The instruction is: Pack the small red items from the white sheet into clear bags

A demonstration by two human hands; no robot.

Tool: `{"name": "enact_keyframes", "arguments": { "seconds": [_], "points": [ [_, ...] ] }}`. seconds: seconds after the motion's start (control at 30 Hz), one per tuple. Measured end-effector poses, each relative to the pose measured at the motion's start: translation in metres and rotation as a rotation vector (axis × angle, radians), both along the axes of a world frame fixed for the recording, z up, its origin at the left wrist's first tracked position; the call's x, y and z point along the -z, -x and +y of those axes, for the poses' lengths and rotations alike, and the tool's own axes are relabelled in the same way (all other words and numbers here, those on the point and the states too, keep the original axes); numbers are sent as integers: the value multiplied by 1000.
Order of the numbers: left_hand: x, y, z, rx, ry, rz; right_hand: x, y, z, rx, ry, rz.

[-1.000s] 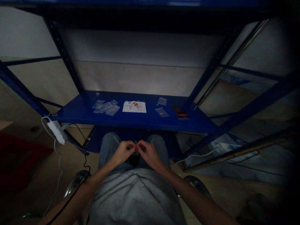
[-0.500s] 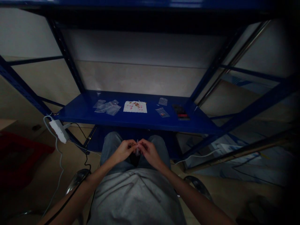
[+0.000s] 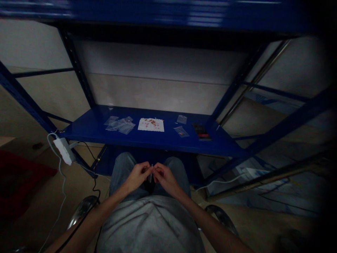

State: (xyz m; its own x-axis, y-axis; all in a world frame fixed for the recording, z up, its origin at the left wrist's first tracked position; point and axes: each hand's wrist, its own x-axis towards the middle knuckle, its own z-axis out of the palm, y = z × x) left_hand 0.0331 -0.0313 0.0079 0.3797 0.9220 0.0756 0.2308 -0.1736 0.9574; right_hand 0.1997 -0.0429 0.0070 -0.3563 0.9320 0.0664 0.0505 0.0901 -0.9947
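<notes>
Low in the frame's centre, left hand and right hand fingers pinch closed on a small clear bag

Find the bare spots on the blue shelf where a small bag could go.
Bare: the shelf's left end, between the post and the pile of bags, and the front strip below the white sheet. Crowded: from the sheet past two small bags to the dark box.
</notes>
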Motion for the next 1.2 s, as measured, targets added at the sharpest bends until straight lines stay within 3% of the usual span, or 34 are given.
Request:
{"name": "enact_keyframes", "arguments": {
  "seconds": [0.13, 0.33, 0.53, 0.67, 0.77, 0.97, 1.2],
  "points": [
    [5, 2, 1, 46, 19, -28, 5, 4, -1, 3, -2, 26],
    [-3, 2, 0, 144, 72, -104, 3, -1, 3, 16, -14, 13],
    [-8, 4, -2, 1, -182, 249, 5, -2, 4, 19, -69, -102],
    [-11, 7, 0, -134, -256, 506, 4, -2, 3, 216, -214, -395],
    [-13, 6, -2, -148, -277, 582, 2, -2, 0, 321, -288, -562],
    [-14, -6, -13, -116, -344, 622, 10, -4, 3, 141, -134, -398],
    [-19, 7, -8, -257, -271, 536, 6, -18, 16, 171, 58, -139]
  ]
}}
